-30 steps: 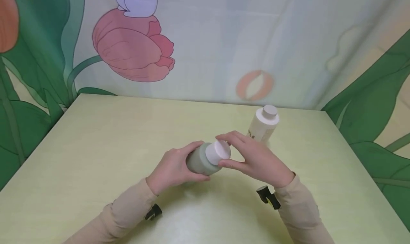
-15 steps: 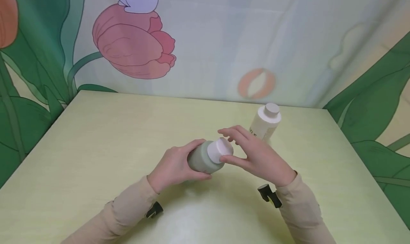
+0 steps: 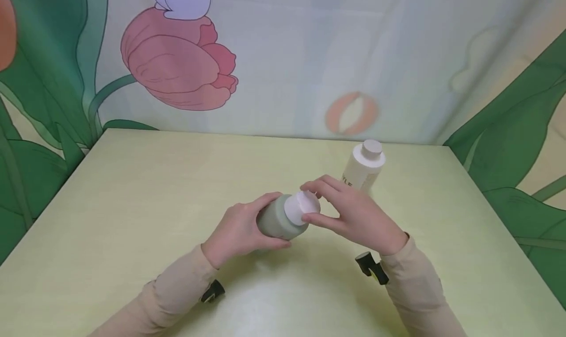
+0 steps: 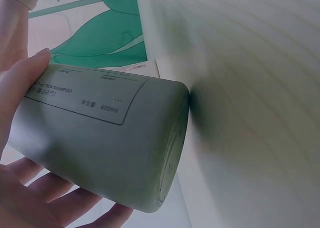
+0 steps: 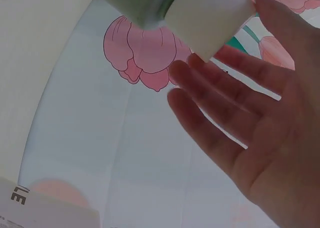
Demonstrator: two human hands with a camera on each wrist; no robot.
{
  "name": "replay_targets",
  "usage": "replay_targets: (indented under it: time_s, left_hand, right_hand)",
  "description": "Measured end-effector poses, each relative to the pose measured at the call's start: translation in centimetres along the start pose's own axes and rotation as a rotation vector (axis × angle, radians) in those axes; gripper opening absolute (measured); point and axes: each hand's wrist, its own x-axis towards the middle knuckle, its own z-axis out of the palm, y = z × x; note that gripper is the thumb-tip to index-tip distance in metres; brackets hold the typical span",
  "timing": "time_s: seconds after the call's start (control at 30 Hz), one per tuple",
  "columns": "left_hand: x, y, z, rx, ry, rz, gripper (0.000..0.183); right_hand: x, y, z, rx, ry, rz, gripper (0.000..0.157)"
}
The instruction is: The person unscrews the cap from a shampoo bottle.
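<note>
My left hand (image 3: 240, 229) grips a grey-green shampoo bottle (image 3: 275, 221), thumb along one side and fingers round the other. The bottle leans to the right over the table; in the left wrist view its label (image 4: 85, 95) reads SHAMPOO and 400ml, and its base points towards the tabletop. A white cap (image 3: 302, 208) tops the bottle. With thumb and fingertips my right hand (image 3: 353, 214) pinches this cap from the right; in the right wrist view the other fingers spread below the cap (image 5: 210, 20).
A white bottle (image 3: 364, 165) with dark lettering stands upright behind my right hand. Beneath everything is a pale yellow-green table (image 3: 177, 180). A printed curtain (image 3: 274, 57) with flowers and leaves hangs at its far edge. Both wrists carry small black cameras (image 3: 213, 291).
Half a second ago my right fingers were lifted off the cap, with the thumb still on it; now they are back at its edge. My left hand holds the shampoo bottle in nearly the same place.
</note>
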Motion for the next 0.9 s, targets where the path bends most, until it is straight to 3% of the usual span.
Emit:
replay_targets:
  time_s: [0.1,0.2,0.33,0.47,0.7,0.9]
  left_hand:
    - [-0.01,0.09,-0.07,-0.014,0.01,-0.003,0.078]
    - [0.02,0.1,-0.11,-0.018,0.014,0.0,0.077]
    - [-0.03,0.01,-0.11,-0.009,0.014,-0.004,0.078]
    - [-0.08,-0.1,0.0,-0.004,0.015,-0.005,0.078]
    - [-0.17,-0.17,0.13,-0.007,0.007,0.0,0.078]
    - [-0.26,-0.22,0.02,0.0,0.005,-0.007,0.078]
  right_hand:
    - [0.12,0.11,-0.32,-0.007,-0.027,-0.068,0.042]
    - [0.09,0.06,-0.64,0.01,-0.055,-0.1,0.05]
    - [-0.06,-0.16,-0.69,0.018,-0.041,-0.039,0.057]
    - [-0.18,-0.18,-0.36,-0.011,0.005,0.028,0.05]
    - [-0.08,-0.47,-0.2,0.001,-0.029,-0.056,0.047]
    - [-0.04,-0.76,-0.48,0.026,-0.042,0.008,0.058]
